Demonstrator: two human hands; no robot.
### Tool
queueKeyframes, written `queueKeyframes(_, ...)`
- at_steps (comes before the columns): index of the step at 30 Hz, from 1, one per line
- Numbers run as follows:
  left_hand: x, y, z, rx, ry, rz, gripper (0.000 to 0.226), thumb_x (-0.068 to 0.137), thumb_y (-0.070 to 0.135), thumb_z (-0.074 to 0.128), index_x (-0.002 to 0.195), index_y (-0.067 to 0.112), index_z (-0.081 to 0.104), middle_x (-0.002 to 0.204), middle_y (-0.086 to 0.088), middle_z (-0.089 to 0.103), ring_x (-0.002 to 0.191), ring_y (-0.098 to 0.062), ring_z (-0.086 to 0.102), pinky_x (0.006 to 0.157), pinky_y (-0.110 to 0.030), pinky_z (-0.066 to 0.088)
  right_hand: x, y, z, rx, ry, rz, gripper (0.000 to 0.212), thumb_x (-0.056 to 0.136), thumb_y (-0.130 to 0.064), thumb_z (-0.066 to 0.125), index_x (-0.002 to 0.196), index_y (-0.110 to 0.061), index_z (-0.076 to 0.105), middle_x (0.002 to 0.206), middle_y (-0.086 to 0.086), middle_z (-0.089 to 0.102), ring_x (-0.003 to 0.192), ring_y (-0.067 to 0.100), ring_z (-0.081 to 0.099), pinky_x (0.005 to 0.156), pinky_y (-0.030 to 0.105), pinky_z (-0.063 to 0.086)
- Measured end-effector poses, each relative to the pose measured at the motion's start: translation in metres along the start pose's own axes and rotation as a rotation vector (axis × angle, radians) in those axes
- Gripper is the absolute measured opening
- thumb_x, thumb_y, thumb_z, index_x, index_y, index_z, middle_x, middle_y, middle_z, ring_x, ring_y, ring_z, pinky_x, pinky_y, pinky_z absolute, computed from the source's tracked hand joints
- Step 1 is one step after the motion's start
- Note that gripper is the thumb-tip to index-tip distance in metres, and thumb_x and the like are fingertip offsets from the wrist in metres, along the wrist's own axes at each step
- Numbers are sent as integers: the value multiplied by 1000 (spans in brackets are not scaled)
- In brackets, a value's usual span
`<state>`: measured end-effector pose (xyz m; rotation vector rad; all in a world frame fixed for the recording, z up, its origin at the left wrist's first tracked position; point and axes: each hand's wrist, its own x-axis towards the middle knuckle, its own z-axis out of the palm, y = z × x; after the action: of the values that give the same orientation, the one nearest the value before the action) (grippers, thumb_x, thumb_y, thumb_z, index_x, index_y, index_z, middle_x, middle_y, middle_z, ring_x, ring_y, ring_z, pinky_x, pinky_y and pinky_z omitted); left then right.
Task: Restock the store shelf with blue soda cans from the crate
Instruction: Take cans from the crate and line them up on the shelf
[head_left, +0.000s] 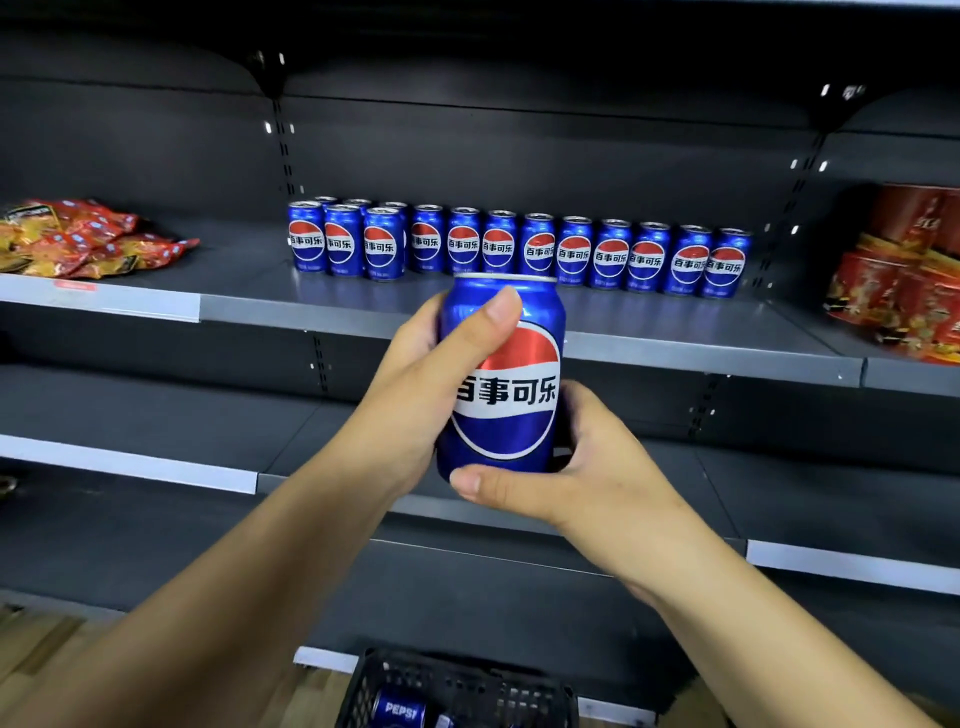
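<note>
The person holds one blue can (501, 374) upright between both hands, the left hand (415, 384) curled round its upper side and the right hand (582, 467) cupping its base, seemingly to keep the logo facing outward. Beyond the grip, the can row (519, 247) lines the shelf (675, 332), labels forward; below the grip, the crate (457, 686) holds more.

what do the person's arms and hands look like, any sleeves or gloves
Both arms are bare as far up as the view shows, with no sleeves in sight. The left hand and right hand wear no gloves. No rings, watch or wristbands show on either wrist or on the visible fingers. Thumbnails are short and unpainted.
</note>
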<state>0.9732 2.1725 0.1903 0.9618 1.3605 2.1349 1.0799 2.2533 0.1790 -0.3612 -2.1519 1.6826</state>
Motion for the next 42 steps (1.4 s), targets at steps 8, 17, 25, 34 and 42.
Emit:
queueKeyframes(8, 17, -19, -29, 115, 14, 28, 51, 73, 67, 60, 99, 25, 69, 104, 0, 72, 101, -14, 66, 89, -33, 51, 30, 24, 5, -50, 66, 6, 63, 54, -9, 89, 105, -18, 54, 95, -7, 70, 85, 5, 67, 75, 21, 54)
queueKeyframes(17, 83, -39, -111, 417, 137, 50, 22, 98, 28, 45, 84, 30, 62, 82, 12, 66, 77, 4, 60, 78, -12, 45, 120, 47, 46, -23, 269, -17, 66, 56, -9, 88, 112, -14, 53, 102, -5, 69, 92, 7, 66, 76, 17, 53)
queueKeyframes(25, 183, -58, -210, 628, 36, 123, 31, 91, 8, 55, 74, 33, 61, 76, 13, 65, 83, -15, 63, 86, -31, 50, 260, 47, 88, -272, 462, -49, 69, 56, -21, 90, 112, -14, 49, 103, -7, 63, 97, 11, 61, 78, 17, 46)
queueKeyframes(34, 270, -68, -273, 804, -191, -98, 25, 92, 15, 49, 71, 25, 58, 68, 3, 65, 77, -18, 63, 54, -23, 42, 358, 54, 119, -440, 462, 54, 67, 59, -23, 89, 108, -11, 44, 95, -10, 54, 88, 6, 52, 57, -3, 38)
queueKeyframes(42, 312, -79, -283, 765, -298, -200, 28, 91, 8, 47, 71, 22, 61, 69, 5, 61, 73, -13, 57, 61, -24, 45, 390, 68, 117, -498, 506, 154, 66, 59, -25, 89, 106, -14, 43, 99, -9, 53, 90, 5, 51, 64, 10, 37)
